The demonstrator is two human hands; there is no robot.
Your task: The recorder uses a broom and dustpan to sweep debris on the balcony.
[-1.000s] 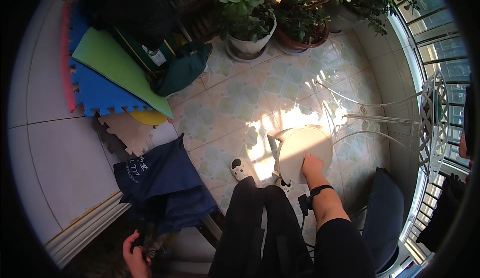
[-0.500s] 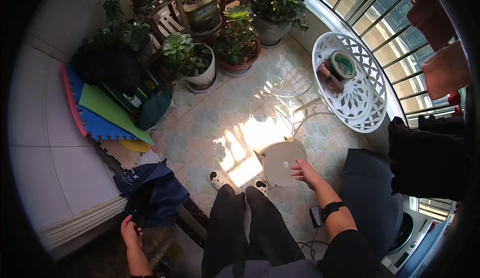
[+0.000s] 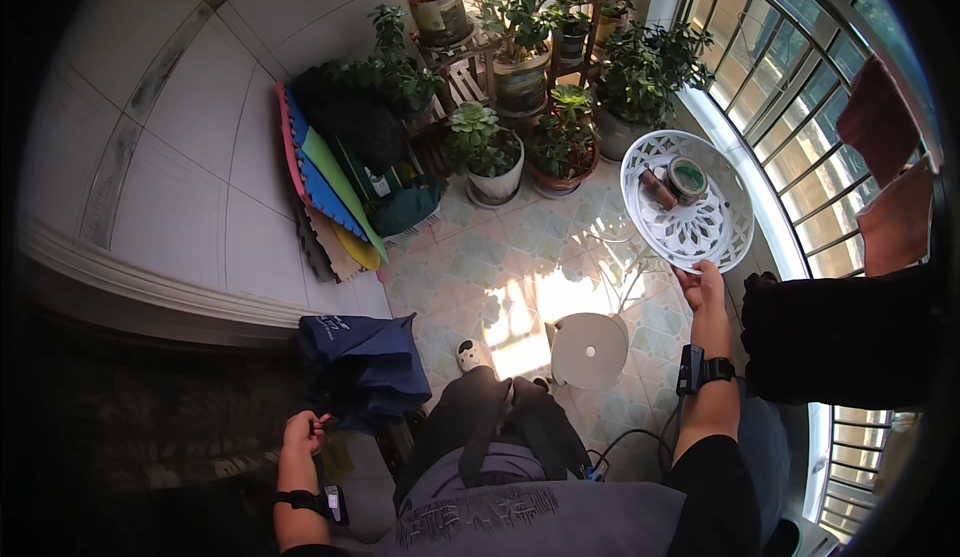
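Note:
At the lower left, my left hand [image 3: 303, 431] is closed at the dark edge of a navy cloth bag [image 3: 362, 352], which hangs partly open beside it. My right hand [image 3: 704, 285] reaches out to the right and grips the near rim of a white round openwork table [image 3: 690, 232]. On that tabletop lie a roll of green-and-white tape [image 3: 688, 179] and a brown cylindrical thing [image 3: 657, 190]. Below and left of the table stands a beige round stool [image 3: 590, 350], apart from both hands.
Potted plants [image 3: 490, 152] and a wooden plant stand fill the far side. Coloured foam mats [image 3: 325, 182] lean on the left wall. A barred window runs along the right, with dark cloth [image 3: 850, 337] hanging by it. A cable [image 3: 640, 437] trails near my right leg.
My right hand has moved from above the stool, out to the right, and taken hold of the table's rim. My left hand and the bag have shifted; the whole view has turned.

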